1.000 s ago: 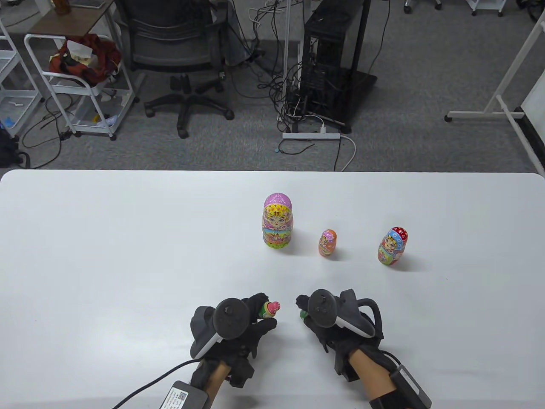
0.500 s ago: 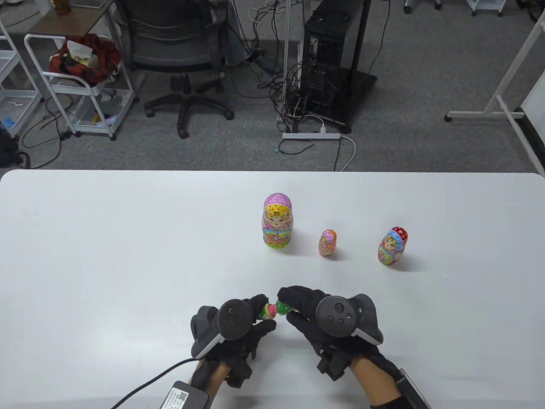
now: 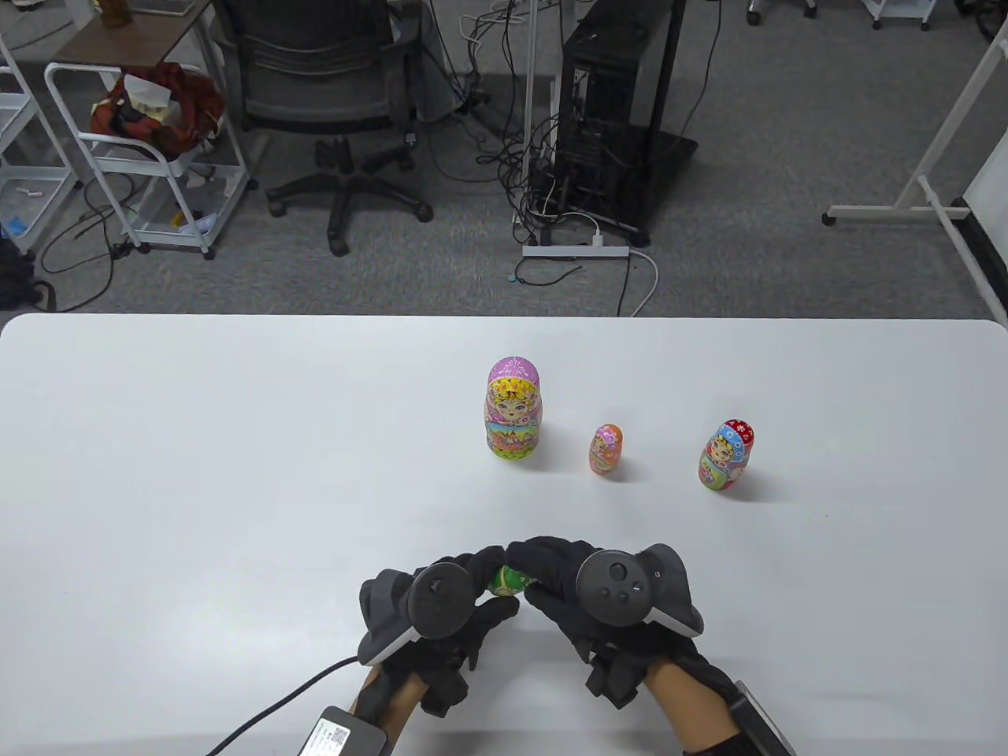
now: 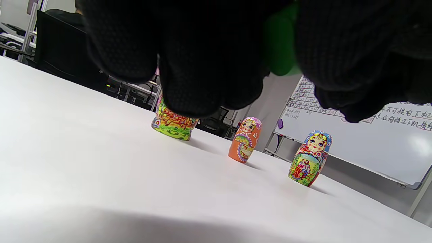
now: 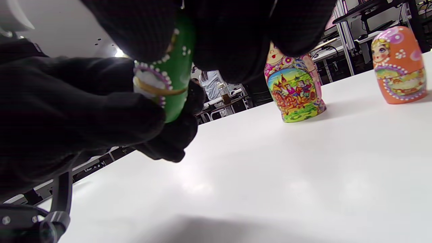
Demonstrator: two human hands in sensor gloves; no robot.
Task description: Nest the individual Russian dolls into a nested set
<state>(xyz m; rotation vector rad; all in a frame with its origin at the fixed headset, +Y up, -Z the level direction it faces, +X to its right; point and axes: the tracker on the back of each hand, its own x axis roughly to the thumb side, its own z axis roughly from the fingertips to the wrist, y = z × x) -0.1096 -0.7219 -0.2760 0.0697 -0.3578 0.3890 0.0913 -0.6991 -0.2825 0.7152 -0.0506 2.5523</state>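
Both hands hold a small green doll point(image 3: 508, 581) between them, just above the table near its front edge. My left hand point(image 3: 490, 589) grips its left end and my right hand point(image 3: 526, 568) grips its right end; the fingers hide most of it. The right wrist view shows its green shell with white dots point(image 5: 168, 84), and the left wrist view shows a patch of green point(image 4: 281, 50) between the fingers. Standing upright farther back are a large pink doll point(image 3: 513, 409), a small orange doll point(image 3: 605, 449) and a red-and-blue doll point(image 3: 726, 455).
The white table point(image 3: 236, 472) ends at its far edge, with an office chair, cables and a computer tower on the floor beyond. A cable and a small box point(image 3: 342, 732) trail from my left wrist at the table's front edge.
My right hand has moved left with the green top half and met my left hand. The tiny pink doll in the lower half is now out of sight and the green halves are together.
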